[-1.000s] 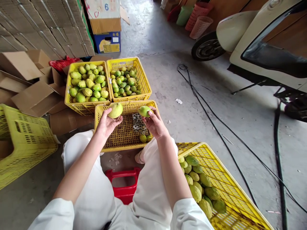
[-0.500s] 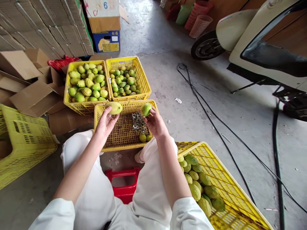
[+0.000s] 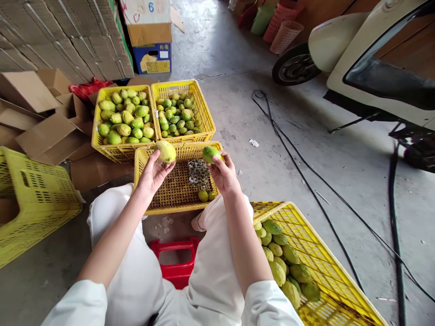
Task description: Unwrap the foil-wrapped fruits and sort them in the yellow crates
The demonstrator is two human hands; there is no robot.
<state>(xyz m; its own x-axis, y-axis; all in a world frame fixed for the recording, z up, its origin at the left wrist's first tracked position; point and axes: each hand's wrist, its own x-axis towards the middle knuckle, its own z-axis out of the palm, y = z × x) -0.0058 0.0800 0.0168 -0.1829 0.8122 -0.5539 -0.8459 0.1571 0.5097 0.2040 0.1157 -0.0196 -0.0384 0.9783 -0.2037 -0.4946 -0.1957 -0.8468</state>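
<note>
The left hand (image 3: 149, 177) holds a pale yellow fruit (image 3: 165, 151) by the middle crate's (image 3: 183, 208) far edge; the right hand (image 3: 224, 177) holds a green fruit (image 3: 211, 154) near its far-right corner. Both call for steady grips.

The large yellow-green oval fruit (image 3: 165, 151) in the left hand (image 3: 155, 174) and the smaller green oval fruit (image 3: 211, 154) in the right hand (image 3: 222, 173) look smooth with a soft sheen. Below the grip, the yellow rectangular perforated crate (image 3: 170, 192) looks like plastic, its floor dull, beside a shiny, crinkled silvery bundle (image 3: 199, 173). Nearer the body, the red stool (image 3: 176, 270) is glossy plastic.
</note>
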